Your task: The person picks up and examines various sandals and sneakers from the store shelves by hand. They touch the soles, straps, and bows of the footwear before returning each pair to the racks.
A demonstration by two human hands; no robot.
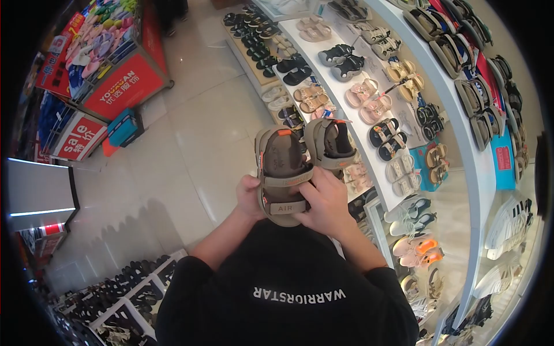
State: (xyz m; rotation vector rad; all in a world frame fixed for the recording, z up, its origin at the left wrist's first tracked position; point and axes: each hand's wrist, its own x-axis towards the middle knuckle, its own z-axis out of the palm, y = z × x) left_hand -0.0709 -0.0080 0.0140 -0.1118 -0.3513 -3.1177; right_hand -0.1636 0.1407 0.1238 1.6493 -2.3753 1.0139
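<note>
A taupe sandal (283, 155) with a dark insole, orange accents and a front strap marked "AIR" is held in front of my chest. My left hand (249, 199) grips its left side, thumb along the edge. From the right, my right hand (326, 202) has its fingers closed at the sandal's straps. A matching second sandal (330, 144) with a tag hangs just beyond my right hand, partly covered by it; how it is supported is hard to see, though it appears to be in that hand too.
White curved shelves (340, 75) with many sandals run along my right. Dark shoes fill a low rack (130, 300) at lower left. A red-fronted bin (124, 86) of colourful slippers stands at upper left, with a blue box (124, 128) on the floor beside it. Tiled floor (190, 132) lies between.
</note>
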